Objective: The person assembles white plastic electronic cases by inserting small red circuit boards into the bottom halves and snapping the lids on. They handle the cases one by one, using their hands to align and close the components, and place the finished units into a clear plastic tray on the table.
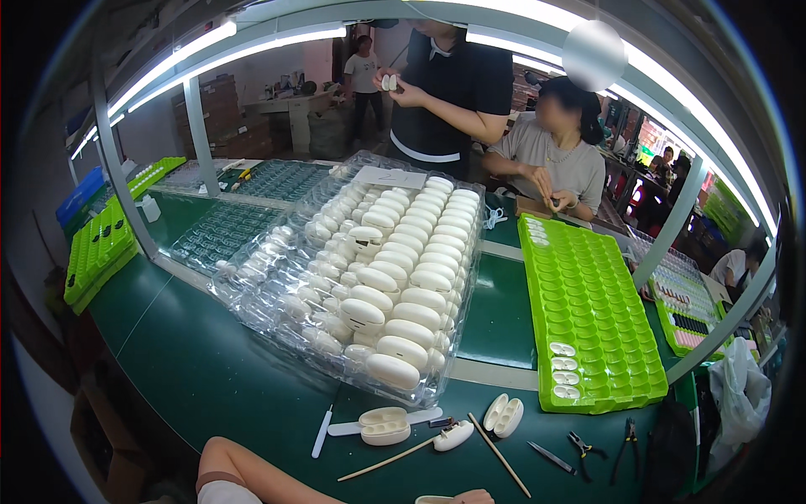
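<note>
My left forearm point(252, 472) crosses the lower edge; its hand is out of the picture. What seems to be my right hand point(474, 497) shows only a sliver at the bottom edge, beside part of a white case point(432, 500); its fingers are hidden. Beyond them lies an open white earbud case point(384, 428) over a white flat stick point(344, 428). To its right are a white case part point(454, 436) with a small dark piece and another open case point(504, 416). Two wooden sticks point(499, 454), a thin white-handled tool point(321, 433), tweezers point(552, 458), and two pliers point(585, 454) lie around.
Stacked clear plastic trays point(437, 388) full of white cases fill the middle. At right stands a green tray point(600, 395) with several white parts in it. Two people work across the bench point(193, 361). Metal posts point(672, 223) rise at both sides; more green trays point(101, 260) stand left.
</note>
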### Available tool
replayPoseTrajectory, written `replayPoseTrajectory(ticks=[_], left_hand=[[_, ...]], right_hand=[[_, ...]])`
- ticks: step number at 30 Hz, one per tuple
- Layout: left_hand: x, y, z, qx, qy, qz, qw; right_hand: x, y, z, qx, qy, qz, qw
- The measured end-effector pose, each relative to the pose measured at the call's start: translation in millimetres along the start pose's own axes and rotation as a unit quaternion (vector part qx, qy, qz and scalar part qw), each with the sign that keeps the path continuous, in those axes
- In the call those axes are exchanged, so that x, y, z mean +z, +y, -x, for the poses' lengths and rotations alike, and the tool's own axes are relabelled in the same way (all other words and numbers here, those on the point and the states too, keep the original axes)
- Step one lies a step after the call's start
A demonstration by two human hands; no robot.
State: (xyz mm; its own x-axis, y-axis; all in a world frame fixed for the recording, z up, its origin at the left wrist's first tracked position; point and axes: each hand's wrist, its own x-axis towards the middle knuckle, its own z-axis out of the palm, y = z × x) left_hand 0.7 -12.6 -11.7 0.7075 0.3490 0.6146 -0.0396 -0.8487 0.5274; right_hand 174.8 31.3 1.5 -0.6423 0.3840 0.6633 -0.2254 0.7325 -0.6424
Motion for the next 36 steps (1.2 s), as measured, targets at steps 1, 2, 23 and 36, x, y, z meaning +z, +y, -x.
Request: replayPoseTrajectory(ticks=[1,2,23,36], left_hand=[[1.3,-0.4,-1.1,0.005,0.005,0.004,1.000],[1.6,-0.8,-1.7,0.008,0.008,0.007,1.000],[0.0,2.3,-5.6,0.044,0.063,-0.057,0.995],[-1.9,2.8,-9.9,0.052,0.081,-0.044,0.994]], right_hand=[[-2.7,-3.7,2.3,0.021,0.003,0.018,1.000],[-2.1,-5.6,-4.2,0.010,0.043,0.007,0.999],[-6.9,8.1,11.7,0.095,0.001,-0.060,0.994],[-6.4,8.9,14.8,0.107,0.017,-0.045,0.993]])
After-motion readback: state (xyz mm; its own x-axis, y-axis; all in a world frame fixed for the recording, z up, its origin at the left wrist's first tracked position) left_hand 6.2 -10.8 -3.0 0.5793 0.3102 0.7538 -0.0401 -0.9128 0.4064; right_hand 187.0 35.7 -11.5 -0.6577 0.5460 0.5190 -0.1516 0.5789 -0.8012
